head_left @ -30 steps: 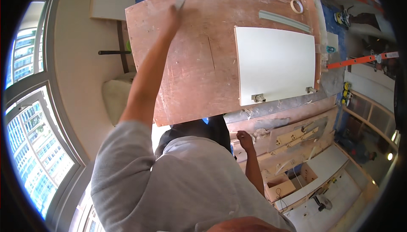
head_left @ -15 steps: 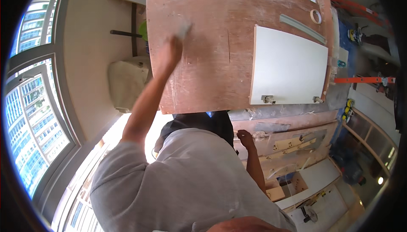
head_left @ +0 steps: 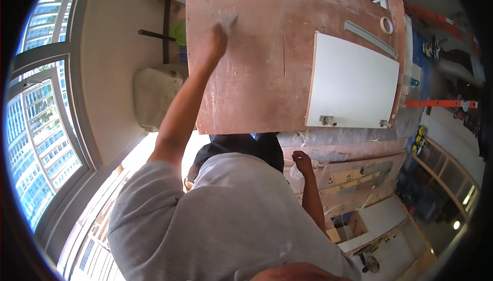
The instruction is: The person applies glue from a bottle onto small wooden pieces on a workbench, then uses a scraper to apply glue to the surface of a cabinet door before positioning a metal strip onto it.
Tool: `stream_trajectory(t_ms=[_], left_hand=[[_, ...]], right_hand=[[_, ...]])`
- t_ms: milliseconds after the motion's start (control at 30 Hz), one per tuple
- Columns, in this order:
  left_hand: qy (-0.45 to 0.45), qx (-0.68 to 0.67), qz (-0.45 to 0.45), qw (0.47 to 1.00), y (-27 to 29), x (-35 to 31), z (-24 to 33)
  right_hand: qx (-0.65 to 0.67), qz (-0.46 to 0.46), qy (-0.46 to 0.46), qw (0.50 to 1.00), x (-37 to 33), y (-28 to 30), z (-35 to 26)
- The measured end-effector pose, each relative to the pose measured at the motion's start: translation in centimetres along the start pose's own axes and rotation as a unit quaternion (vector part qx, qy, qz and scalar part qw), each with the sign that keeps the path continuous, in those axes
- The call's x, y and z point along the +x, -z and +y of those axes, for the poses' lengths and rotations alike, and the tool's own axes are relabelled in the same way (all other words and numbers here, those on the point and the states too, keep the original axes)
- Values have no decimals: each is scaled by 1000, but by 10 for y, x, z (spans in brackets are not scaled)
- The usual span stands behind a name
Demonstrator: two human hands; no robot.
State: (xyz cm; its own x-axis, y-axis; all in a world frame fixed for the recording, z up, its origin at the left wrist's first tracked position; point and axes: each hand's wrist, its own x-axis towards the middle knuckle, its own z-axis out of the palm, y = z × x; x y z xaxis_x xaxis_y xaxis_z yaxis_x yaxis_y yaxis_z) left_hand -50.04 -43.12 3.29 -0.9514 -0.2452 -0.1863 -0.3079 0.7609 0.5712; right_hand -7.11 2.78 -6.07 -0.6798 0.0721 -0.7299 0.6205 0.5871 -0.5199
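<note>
A worn reddish-brown plywood board (head_left: 251, 86) forms the worktop in front of me. My left hand (head_left: 217, 42) reaches over its left part, closed on a small pale grey piece (head_left: 230, 23). That piece is blurred and lies against or just above the wood; its kind is unclear. My right hand (head_left: 302, 162) hangs below the board's front edge, right of my body, with curled fingers and nothing visible in them. On the board's right part lies a white cabinet door (head_left: 354, 83) with two metal hinges along its near edge.
Beyond the door are a pale metal strip (head_left: 371, 40) and a tape roll (head_left: 386, 25). A beige bundle (head_left: 154, 96) and a green object (head_left: 179, 32) stand left of the board. Orange ladder parts (head_left: 436, 103) are at right; an open box (head_left: 354, 224) sits lower right.
My left hand has shifted slightly up and right with the pale grey piece. My right hand has risen a little and moved right. The view has shifted slightly.
</note>
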Motion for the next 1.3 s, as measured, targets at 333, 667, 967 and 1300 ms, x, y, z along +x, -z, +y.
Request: stream_trajectory(t_ms=[333, 667, 967, 1300], left_hand=[[37, 96, 1, 995, 18, -43, -19], [57, 30, -20, 998, 31, -59, -40], [-19, 93, 44, 995, 23, 57, -45], [-79, 113, 98, 986, 0, 159, -44]], right_hand=[[78, 7, -56, 995, -4, 1, -8], [91, 29, -51, 994, -1, -8, -13], [1, 53, -15, 998, 6, 23, -45], [-7, 40, -73, 997, -31, -15, -31]])
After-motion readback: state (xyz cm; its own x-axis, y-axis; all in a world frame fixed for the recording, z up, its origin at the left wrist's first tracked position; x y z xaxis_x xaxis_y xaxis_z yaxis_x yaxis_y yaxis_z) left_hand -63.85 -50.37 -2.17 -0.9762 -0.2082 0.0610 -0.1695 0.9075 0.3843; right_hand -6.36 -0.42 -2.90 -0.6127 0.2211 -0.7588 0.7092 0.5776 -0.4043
